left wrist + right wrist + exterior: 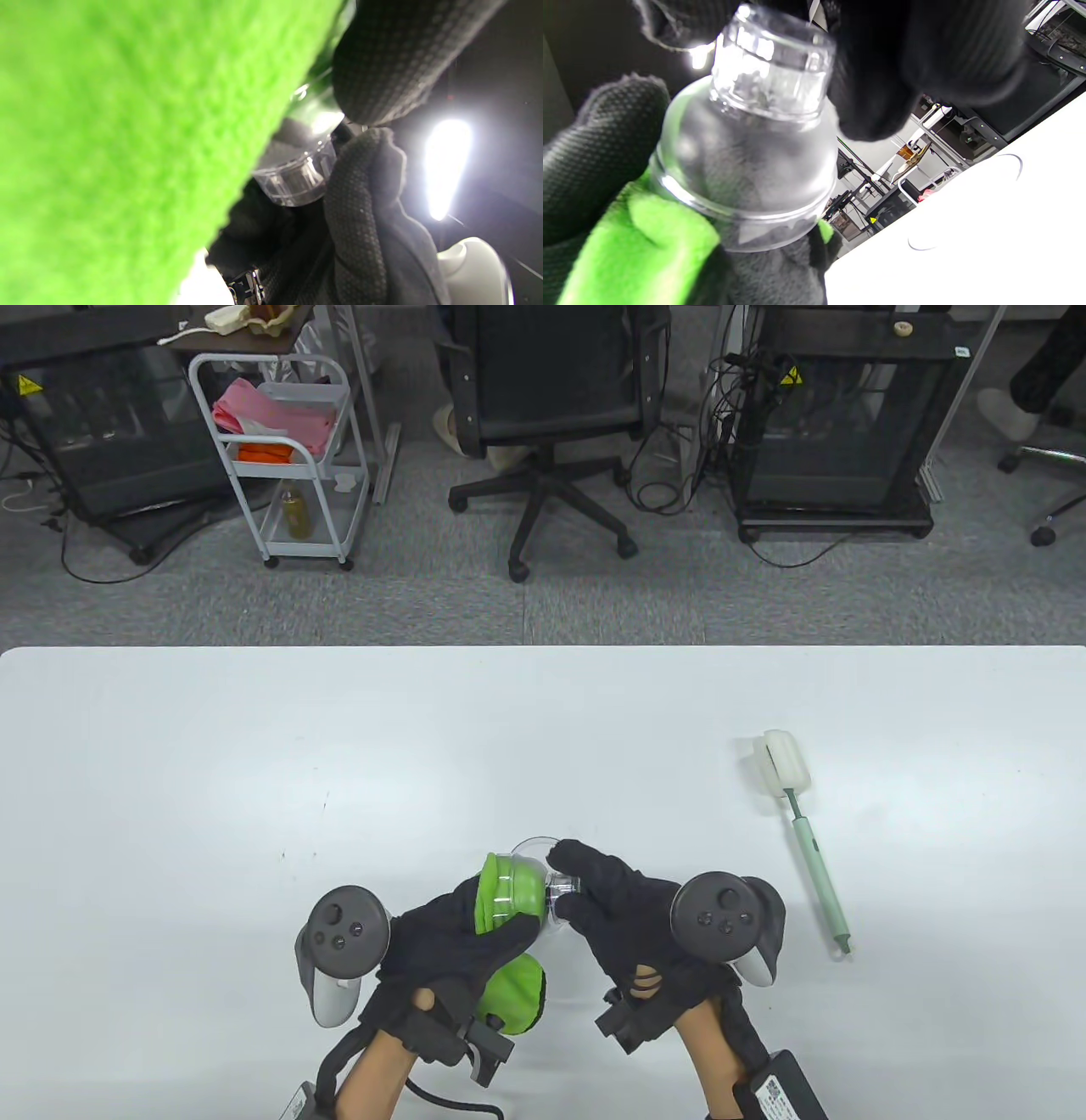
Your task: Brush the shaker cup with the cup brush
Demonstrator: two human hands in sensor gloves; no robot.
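The shaker cup (512,892) is a clear cup in a fuzzy green sleeve, held tilted above the table near the front edge. My left hand (454,942) grips the green sleeve (127,127). My right hand (579,891) pinches the cup's clear ribbed cap (560,889), which also shows in the left wrist view (297,180) and the right wrist view (774,67) above the clear dome (746,178). The cup brush (802,836), with a white sponge head and a pale green handle, lies on the table to the right, apart from both hands.
The white table (339,763) stretches wide on all sides of the hands. Beyond its far edge stand an office chair (551,398), a white cart (284,449) and black cabinets, all off the table.
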